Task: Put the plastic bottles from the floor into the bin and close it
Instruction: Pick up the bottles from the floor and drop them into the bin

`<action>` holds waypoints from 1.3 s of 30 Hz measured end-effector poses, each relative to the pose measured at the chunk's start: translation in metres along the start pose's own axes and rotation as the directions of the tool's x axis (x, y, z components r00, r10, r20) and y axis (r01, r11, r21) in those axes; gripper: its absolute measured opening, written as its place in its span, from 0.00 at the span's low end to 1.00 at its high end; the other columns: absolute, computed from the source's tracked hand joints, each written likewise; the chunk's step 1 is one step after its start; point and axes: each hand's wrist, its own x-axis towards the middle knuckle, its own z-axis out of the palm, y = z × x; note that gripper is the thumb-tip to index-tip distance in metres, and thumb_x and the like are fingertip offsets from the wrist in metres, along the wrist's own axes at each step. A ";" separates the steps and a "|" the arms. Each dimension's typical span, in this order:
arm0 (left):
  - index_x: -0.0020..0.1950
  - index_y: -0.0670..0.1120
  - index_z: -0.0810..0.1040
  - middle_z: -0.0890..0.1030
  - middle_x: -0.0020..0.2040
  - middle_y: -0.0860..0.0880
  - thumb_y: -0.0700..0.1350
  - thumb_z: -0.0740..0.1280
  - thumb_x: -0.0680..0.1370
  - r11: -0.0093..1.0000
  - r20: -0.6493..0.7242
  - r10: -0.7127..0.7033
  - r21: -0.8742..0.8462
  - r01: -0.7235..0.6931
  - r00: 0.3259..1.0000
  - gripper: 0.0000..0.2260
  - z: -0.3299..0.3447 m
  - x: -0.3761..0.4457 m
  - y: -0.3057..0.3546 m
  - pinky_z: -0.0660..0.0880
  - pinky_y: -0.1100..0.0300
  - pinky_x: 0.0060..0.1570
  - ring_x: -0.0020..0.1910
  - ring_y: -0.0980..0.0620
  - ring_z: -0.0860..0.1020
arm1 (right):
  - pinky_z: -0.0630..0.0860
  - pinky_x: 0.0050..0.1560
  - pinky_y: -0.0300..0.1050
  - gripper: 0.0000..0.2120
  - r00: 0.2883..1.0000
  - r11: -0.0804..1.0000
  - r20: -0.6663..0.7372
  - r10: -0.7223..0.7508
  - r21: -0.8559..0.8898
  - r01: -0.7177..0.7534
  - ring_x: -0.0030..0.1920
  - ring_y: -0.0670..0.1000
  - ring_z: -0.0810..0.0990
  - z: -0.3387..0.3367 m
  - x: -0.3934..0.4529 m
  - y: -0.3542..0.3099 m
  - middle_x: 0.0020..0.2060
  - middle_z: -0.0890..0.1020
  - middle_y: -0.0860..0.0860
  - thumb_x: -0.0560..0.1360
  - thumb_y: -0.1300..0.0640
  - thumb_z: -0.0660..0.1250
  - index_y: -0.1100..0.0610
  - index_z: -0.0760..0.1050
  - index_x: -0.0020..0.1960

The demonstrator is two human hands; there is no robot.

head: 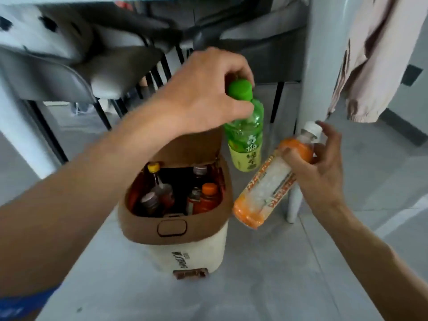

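My left hand (203, 93) grips a green bottle (246, 137) by its neck, just under the green cap, and holds it upright above the floor to the right of the bin's raised lid. My right hand (322, 163) holds an orange-labelled bottle (268, 188) with a white cap, tilted with its base down and to the left, beside the bin's right edge. The bin (180, 232) is white with a brown top and stands on the floor with its lid (190, 147) up. Several bottles stand inside it.
Grey chairs (53, 72) with black legs stand behind the bin under a table. A white table leg (317, 66) rises at the right, and a pale garment (375, 54) hangs beyond it. The floor is grey tile.
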 end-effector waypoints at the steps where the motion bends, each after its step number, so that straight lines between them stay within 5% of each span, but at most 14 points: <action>1: 0.51 0.48 0.83 0.84 0.46 0.50 0.49 0.74 0.69 1.000 -0.041 -0.010 0.015 0.011 0.999 0.12 -0.023 -0.004 -0.004 0.79 0.54 0.46 0.43 0.55 0.80 | 0.82 0.46 0.46 0.32 0.997 0.998 -0.022 -0.069 -0.012 0.069 0.46 0.43 0.81 0.004 0.000 -0.017 0.50 0.79 0.48 0.69 0.49 0.75 0.40 0.64 0.68; 3: 0.52 0.49 0.83 0.84 0.48 0.49 0.52 0.74 0.69 0.998 -0.103 -0.062 0.001 0.062 0.993 0.13 -0.064 -0.014 -0.014 0.80 0.52 0.47 0.45 0.53 0.81 | 0.82 0.50 0.51 0.33 0.980 0.983 -0.066 -0.186 -0.010 0.185 0.49 0.47 0.81 0.012 -0.005 -0.048 0.54 0.79 0.48 0.69 0.45 0.75 0.40 0.63 0.68; 5: 0.52 0.50 0.83 0.85 0.48 0.48 0.51 0.75 0.70 0.991 -0.079 -0.131 -0.025 0.130 0.988 0.12 -0.093 -0.025 -0.029 0.80 0.49 0.50 0.47 0.49 0.83 | 0.81 0.48 0.43 0.33 0.961 0.963 -0.069 -0.267 0.011 0.268 0.49 0.46 0.80 0.024 -0.010 -0.069 0.55 0.78 0.45 0.70 0.46 0.75 0.43 0.62 0.70; 7: 0.50 0.51 0.84 0.86 0.47 0.49 0.49 0.76 0.70 0.980 0.038 -0.200 -0.013 0.200 0.979 0.10 -0.103 -0.031 -0.044 0.81 0.48 0.53 0.48 0.47 0.83 | 0.82 0.48 0.42 0.34 0.946 0.946 -0.022 -0.323 0.031 0.324 0.51 0.46 0.81 0.039 -0.014 -0.078 0.57 0.77 0.38 0.71 0.48 0.75 0.47 0.61 0.71; 9: 0.50 0.53 0.84 0.85 0.46 0.52 0.48 0.77 0.71 0.963 0.180 -0.269 0.013 0.271 0.946 0.09 -0.094 -0.037 -0.065 0.80 0.54 0.49 0.47 0.51 0.83 | 0.83 0.51 0.52 0.36 0.934 0.935 0.038 -0.355 0.016 0.354 0.54 0.49 0.81 0.053 -0.019 -0.078 0.59 0.76 0.44 0.71 0.47 0.76 0.48 0.59 0.71; 11: 0.51 0.54 0.84 0.83 0.48 0.54 0.48 0.77 0.71 0.946 0.305 -0.322 0.066 0.317 0.896 0.10 -0.071 -0.044 -0.089 0.77 0.58 0.47 0.46 0.55 0.81 | 0.82 0.54 0.51 0.38 0.931 0.933 0.097 -0.352 -0.043 0.357 0.57 0.45 0.80 0.065 -0.025 -0.075 0.60 0.75 0.43 0.70 0.45 0.76 0.46 0.58 0.73; 13: 0.53 0.55 0.83 0.80 0.50 0.56 0.48 0.77 0.71 0.926 0.447 -0.377 0.164 0.340 0.811 0.12 -0.040 -0.056 -0.114 0.75 0.57 0.46 0.47 0.55 0.78 | 0.81 0.57 0.48 0.38 0.926 0.927 0.142 -0.351 -0.086 0.365 0.56 0.39 0.79 0.076 -0.032 -0.075 0.56 0.75 0.35 0.71 0.46 0.76 0.44 0.58 0.73; 17: 0.51 0.50 0.84 0.84 0.48 0.51 0.48 0.79 0.69 0.888 0.713 -0.458 0.338 0.313 0.530 0.13 0.009 -0.079 -0.154 0.77 0.59 0.44 0.48 0.50 0.81 | 0.80 0.59 0.56 0.38 0.919 0.929 0.217 -0.328 -0.105 0.356 0.57 0.42 0.79 0.097 -0.038 -0.072 0.54 0.74 0.32 0.70 0.48 0.77 0.43 0.59 0.72; 20: 0.53 0.47 0.85 0.83 0.44 0.54 0.48 0.79 0.70 0.861 0.740 -0.496 0.351 0.369 0.454 0.13 0.013 -0.084 -0.166 0.74 0.68 0.33 0.40 0.57 0.79 | 0.81 0.58 0.54 0.38 0.914 0.938 0.271 -0.302 -0.085 0.335 0.57 0.43 0.79 0.111 -0.041 -0.065 0.55 0.73 0.32 0.69 0.50 0.78 0.44 0.59 0.71; 25: 0.51 0.49 0.86 0.86 0.49 0.51 0.50 0.78 0.70 0.894 0.763 -0.440 0.322 0.311 0.474 0.12 0.018 -0.083 -0.166 0.76 0.64 0.40 0.46 0.53 0.81 | 0.80 0.60 0.52 0.37 0.913 0.950 0.323 -0.251 -0.100 0.296 0.59 0.47 0.79 0.134 -0.048 -0.049 0.59 0.75 0.41 0.68 0.51 0.78 0.42 0.59 0.68; 28: 0.52 0.50 0.86 0.86 0.49 0.51 0.54 0.76 0.71 0.907 0.751 -0.399 0.239 0.346 0.526 0.14 0.016 -0.083 -0.165 0.79 0.61 0.43 0.48 0.51 0.83 | 0.79 0.60 0.51 0.35 0.841 0.884 0.478 -0.252 -0.241 0.402 0.60 0.50 0.80 0.143 -0.060 -0.034 0.61 0.78 0.46 0.69 0.50 0.77 0.44 0.60 0.68; 31: 0.55 0.51 0.85 0.86 0.52 0.50 0.53 0.72 0.76 0.880 0.648 -0.402 0.080 0.468 0.647 0.11 0.013 -0.084 -0.171 0.81 0.55 0.52 0.53 0.49 0.83 | 0.79 0.53 0.51 0.27 0.741 0.759 0.590 -0.321 -0.308 0.574 0.57 0.53 0.81 0.144 -0.065 -0.020 0.58 0.80 0.48 0.74 0.51 0.73 0.48 0.62 0.66; 34: 0.60 0.51 0.82 0.82 0.58 0.49 0.48 0.68 0.78 0.903 0.423 -0.430 0.217 0.372 0.797 0.12 0.019 -0.083 -0.178 0.77 0.54 0.53 0.57 0.47 0.79 | 0.76 0.50 0.48 0.20 0.779 0.792 0.582 -0.233 -0.351 0.500 0.55 0.52 0.80 0.143 -0.050 -0.015 0.54 0.78 0.45 0.78 0.49 0.67 0.48 0.63 0.67; 39: 0.67 0.48 0.76 0.78 0.63 0.46 0.46 0.69 0.75 0.859 0.429 -0.488 0.390 0.332 0.760 0.20 0.039 -0.091 -0.184 0.77 0.50 0.58 0.60 0.44 0.77 | 0.79 0.54 0.55 0.18 0.813 0.768 0.550 -0.191 -0.432 0.473 0.57 0.56 0.80 0.134 -0.035 -0.002 0.58 0.81 0.52 0.82 0.46 0.59 0.47 0.65 0.70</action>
